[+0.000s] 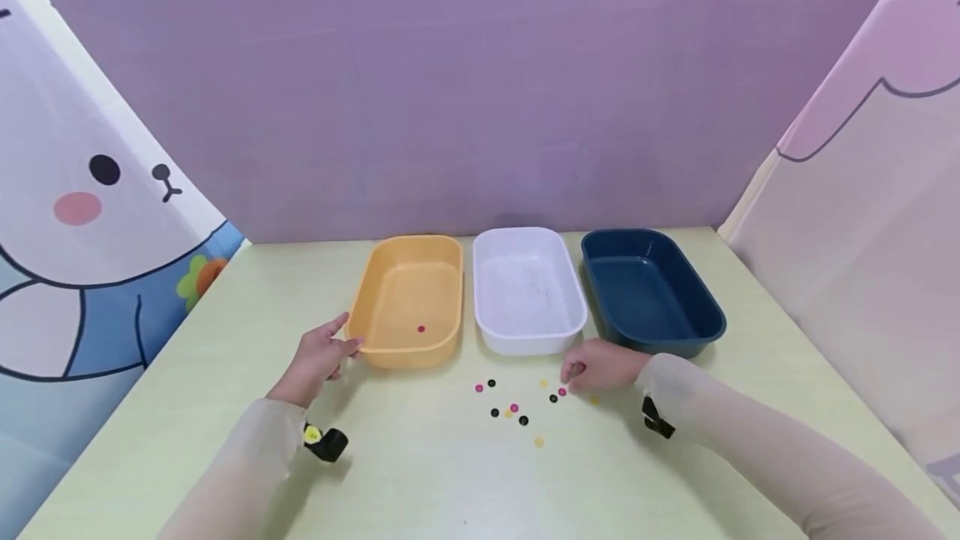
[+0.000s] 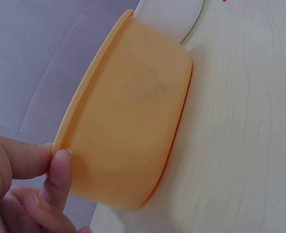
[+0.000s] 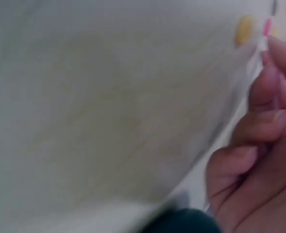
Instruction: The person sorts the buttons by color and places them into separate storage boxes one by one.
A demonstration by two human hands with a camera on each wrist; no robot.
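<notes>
My left hand (image 1: 318,361) pinches the near left rim of an orange tray (image 1: 405,354) between thumb and fingers. One magenta disc (image 1: 422,329) lies inside it. My right hand (image 1: 603,365) is low over the table in front of the white tray (image 1: 529,345), fingers curled, fingertips right by a small magenta disc (image 1: 562,392). In the right wrist view a yellow disc (image 3: 244,30) lies just past the fingertips; I cannot tell whether they pinch anything. Around them lie several small button-like discs, among them a black disc (image 1: 553,398) and a yellow disc (image 1: 543,383).
A dark blue tray (image 1: 652,332) stands at the right end of the row, behind my right wrist. More discs, such as a black disc (image 1: 523,421) and a yellow disc (image 1: 538,442), are scattered on the pale table (image 1: 420,473). A purple cloth wall (image 1: 480,107) rises behind.
</notes>
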